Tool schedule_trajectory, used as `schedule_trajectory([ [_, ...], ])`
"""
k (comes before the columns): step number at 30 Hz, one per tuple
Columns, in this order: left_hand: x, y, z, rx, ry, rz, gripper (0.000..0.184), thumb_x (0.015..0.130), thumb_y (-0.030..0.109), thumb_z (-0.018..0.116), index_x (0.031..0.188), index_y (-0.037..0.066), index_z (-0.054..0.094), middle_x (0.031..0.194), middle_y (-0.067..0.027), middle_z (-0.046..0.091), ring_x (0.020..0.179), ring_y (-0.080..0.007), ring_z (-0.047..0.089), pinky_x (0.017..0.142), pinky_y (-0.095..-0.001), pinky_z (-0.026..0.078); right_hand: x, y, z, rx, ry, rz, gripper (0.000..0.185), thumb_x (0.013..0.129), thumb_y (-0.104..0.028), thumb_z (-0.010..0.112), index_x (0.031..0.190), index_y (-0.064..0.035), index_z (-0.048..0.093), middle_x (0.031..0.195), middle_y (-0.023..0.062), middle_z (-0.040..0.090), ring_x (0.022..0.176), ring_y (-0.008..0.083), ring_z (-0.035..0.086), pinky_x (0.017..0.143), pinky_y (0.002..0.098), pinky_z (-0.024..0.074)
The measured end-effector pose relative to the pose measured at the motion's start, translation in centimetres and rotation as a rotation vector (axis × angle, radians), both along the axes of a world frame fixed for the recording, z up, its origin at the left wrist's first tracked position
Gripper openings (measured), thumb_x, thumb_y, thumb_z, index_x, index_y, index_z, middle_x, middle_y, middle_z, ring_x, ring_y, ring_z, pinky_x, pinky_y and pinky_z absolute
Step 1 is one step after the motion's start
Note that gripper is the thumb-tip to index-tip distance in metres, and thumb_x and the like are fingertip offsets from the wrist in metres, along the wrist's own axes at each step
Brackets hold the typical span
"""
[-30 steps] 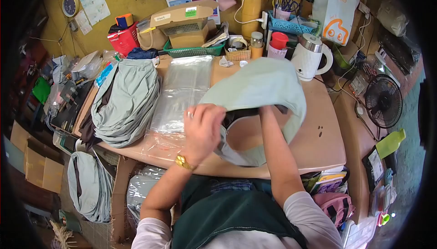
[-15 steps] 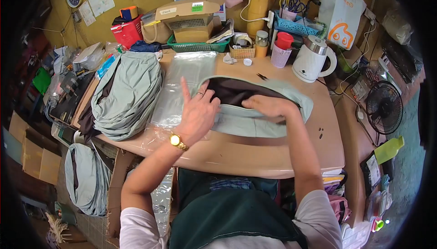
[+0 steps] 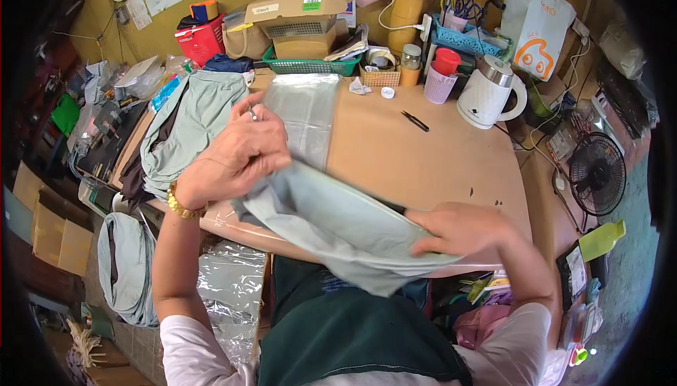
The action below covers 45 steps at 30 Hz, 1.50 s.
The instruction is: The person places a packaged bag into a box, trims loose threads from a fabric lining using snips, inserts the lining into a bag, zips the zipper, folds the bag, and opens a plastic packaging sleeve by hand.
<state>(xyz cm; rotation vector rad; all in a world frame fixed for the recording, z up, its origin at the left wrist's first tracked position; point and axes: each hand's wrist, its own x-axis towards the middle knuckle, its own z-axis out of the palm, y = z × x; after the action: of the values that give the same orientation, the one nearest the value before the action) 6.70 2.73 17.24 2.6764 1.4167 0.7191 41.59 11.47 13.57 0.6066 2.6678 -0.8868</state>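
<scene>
A pale grey-green fabric piece (image 3: 338,220) hangs stretched between my hands, over the table's front edge and partly blurred by motion. My left hand (image 3: 243,150), with a ring and a gold watch at the wrist, pinches its left end. At the other end, my right hand (image 3: 458,229) grips the cloth, thumb on the near face and the other fingers partly hidden. Behind my left arm lies a pile of similar pale green fabric pieces (image 3: 187,121) with dark lining showing. Clear plastic bags (image 3: 300,114) lie flat just beyond the held cloth.
Small black thread snips (image 3: 415,121) lie on the tabletop (image 3: 395,153). A white electric kettle (image 3: 488,93), a lilac cup (image 3: 438,86) and a green basket (image 3: 310,66) line the back. More folded fabric (image 3: 127,270) sits low at left. A black fan (image 3: 596,173) stands at right.
The fabric has come up off the table and toward me, its dark inside now turned out of view. My left hand moved left and closed on one end; my right moved nearer me.
</scene>
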Motion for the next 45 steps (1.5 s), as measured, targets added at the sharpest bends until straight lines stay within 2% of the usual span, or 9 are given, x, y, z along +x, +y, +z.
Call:
schedule_trajectory([
  [3,1.7,-0.9,1.6,-0.333,0.133,-0.279,0.027,0.090,0.028,0.067,0.074,0.009,0.057,0.079,-0.0033,0.055,0.096,-0.0243,0.056,0.111,-0.0595,0.019,1.6,4.9,-0.4,-0.495,-0.053,0.295,0.037,0.092,-0.031,0.067,0.110,0.0002,0.059,0.107,0.0209,0.064,0.097,0.0380,0.063,0.085,0.0425,0.0489],
  [9,2.7,-3.0,5.4,0.029,0.077,-0.221,0.023,0.078,0.019,0.073,0.068,0.009,0.055,0.085,-0.0053,0.065,0.124,-0.0307,0.054,0.107,-0.0638,0.024,1.5,3.6,5.0,1.450,0.420,-0.232,0.032,0.080,-0.023,0.069,0.103,-0.0031,0.060,0.096,0.0143,0.063,0.083,0.0330,0.065,0.070,0.0442,0.0500],
  [11,4.0,-4.0,4.7,-0.140,0.453,0.008,0.021,0.076,0.020,0.072,0.068,0.009,0.056,0.084,-0.0063,0.066,0.116,-0.0288,0.058,0.104,-0.0600,0.030,0.7,3.3,3.3,1.251,0.054,-0.189,0.022,0.078,-0.019,0.066,0.096,-0.0057,0.063,0.094,0.0129,0.063,0.075,0.0282,0.064,0.062,0.0406,0.0484],
  [13,3.2,-3.7,2.2,-0.313,0.469,-0.019,0.017,0.077,0.019,0.069,0.071,0.008,0.058,0.078,-0.0068,0.064,0.106,-0.0269,0.062,0.099,-0.0570,0.035,-0.4,3.7,2.3,-0.248,-0.391,0.562,0.013,0.077,-0.011,0.062,0.089,-0.0083,0.065,0.093,0.0087,0.061,0.079,0.0242,0.063,0.074,0.0404,0.0499],
  [17,-0.4,-2.6,1.6,-0.695,0.261,0.065,0.018,0.082,0.016,0.068,0.073,0.007,0.057,0.078,-0.0080,0.065,0.098,-0.0274,0.064,0.099,-0.0568,0.034,0.0,-1.9,3.7,0.875,0.603,0.284,0.008,0.078,-0.009,0.061,0.085,-0.0092,0.064,0.094,0.0040,0.059,0.086,0.0206,0.062,0.089,0.0449,0.0452],
  [24,-1.7,-3.8,1.3,-0.560,-0.098,-0.141,0.027,0.089,0.024,0.070,0.073,0.008,0.057,0.083,-0.0047,0.065,0.100,-0.0275,0.064,0.112,-0.0679,0.010,0.7,1.5,1.8,-0.526,0.056,0.470,0.014,0.082,-0.017,0.070,0.091,-0.0084,0.064,0.096,0.0073,0.060,0.094,0.0238,0.061,0.089,0.0559,0.0378],
  [32,1.7,-5.1,0.8,0.459,0.358,0.490,0.005,0.077,0.014,0.066,0.079,0.012,0.063,0.075,-0.0064,0.062,0.083,-0.0312,0.063,0.088,-0.0450,0.045,-0.7,1.2,5.6,1.402,-0.042,-0.266,0.025,0.082,-0.029,0.069,0.095,-0.0079,0.072,0.088,0.0129,0.068,0.087,0.0297,0.066,0.076,0.0449,0.0469],
  [34,1.6,-4.9,-2.0,-0.125,0.535,0.244,0.003,0.077,0.011,0.058,0.076,0.011,0.060,0.066,-0.0088,0.060,0.065,-0.0325,0.061,0.072,-0.0445,0.048,0.2,2.3,3.4,0.164,-0.347,0.233,0.027,0.083,-0.025,0.068,0.105,-0.0105,0.070,0.090,0.0133,0.067,0.084,0.0331,0.064,0.078,0.0450,0.0485],
  [45,6.3,-3.5,-2.6,0.599,0.342,0.458,0.006,0.075,0.016,0.067,0.079,0.014,0.063,0.081,-0.0021,0.063,0.094,-0.0207,0.059,0.103,-0.0483,0.038,3.2,0.3,3.5,1.340,0.287,-0.331,0.034,0.072,-0.019,0.078,0.103,-0.0103,0.067,0.091,0.0059,0.061,0.101,0.0245,0.055,0.098,0.0452,0.0353],
])
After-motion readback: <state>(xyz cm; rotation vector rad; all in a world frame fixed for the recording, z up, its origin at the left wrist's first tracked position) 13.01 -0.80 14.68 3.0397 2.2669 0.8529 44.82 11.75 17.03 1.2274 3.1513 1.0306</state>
